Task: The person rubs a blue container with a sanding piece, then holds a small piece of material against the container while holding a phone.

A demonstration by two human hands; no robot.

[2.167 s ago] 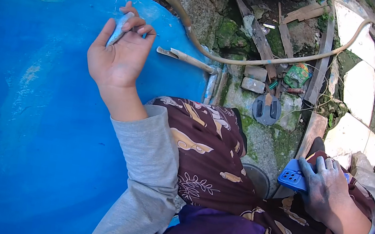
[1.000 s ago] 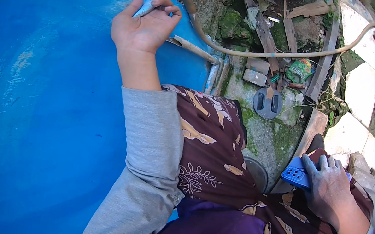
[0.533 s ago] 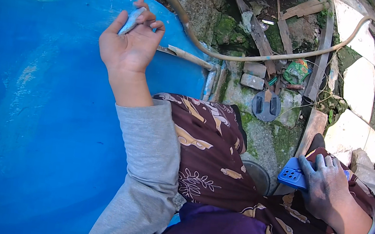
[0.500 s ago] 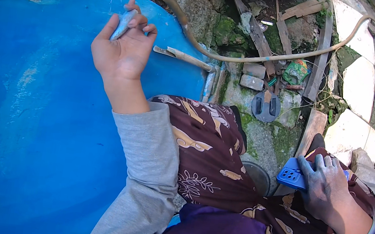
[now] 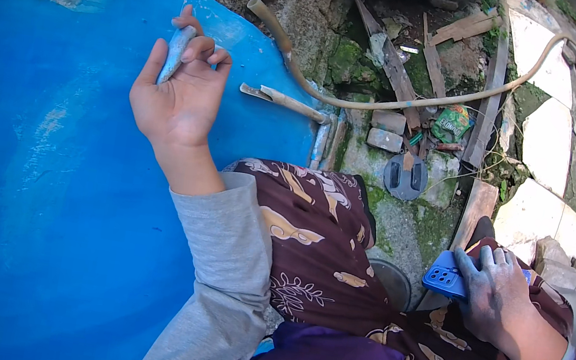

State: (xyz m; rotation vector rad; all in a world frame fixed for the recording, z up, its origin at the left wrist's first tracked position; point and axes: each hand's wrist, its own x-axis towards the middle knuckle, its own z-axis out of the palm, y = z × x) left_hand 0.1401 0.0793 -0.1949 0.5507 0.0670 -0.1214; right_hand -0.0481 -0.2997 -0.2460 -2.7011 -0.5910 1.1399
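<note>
My left hand [image 5: 184,101] is raised palm up over the bright blue surface [image 5: 68,207]. Between its thumb and fingers it pinches a short, thin stick-like piece [image 5: 175,55], whitish with pale blue marks; its exact kind is unclear. On my right thigh lies my right hand [image 5: 499,286], closed over a blue phone [image 5: 443,276] whose back, with several camera lenses, faces up. Grey-blue smears coat those fingers. Part of the phone is hidden under the hand. Patterned dark maroon trousers [image 5: 321,259] cover my legs.
A pale hose [image 5: 388,106] curves across the ground beyond my knees. A worn pipe [image 5: 288,102] edges the blue surface. Wooden planks [image 5: 395,60], small blocks [image 5: 385,139], a green packet [image 5: 453,124] and a round grey disc [image 5: 405,176] lie on mossy concrete.
The view has shifted slightly. My left hand has moved a little to the left, still holding the stick-like piece. My right hand stays on the phone.
</note>
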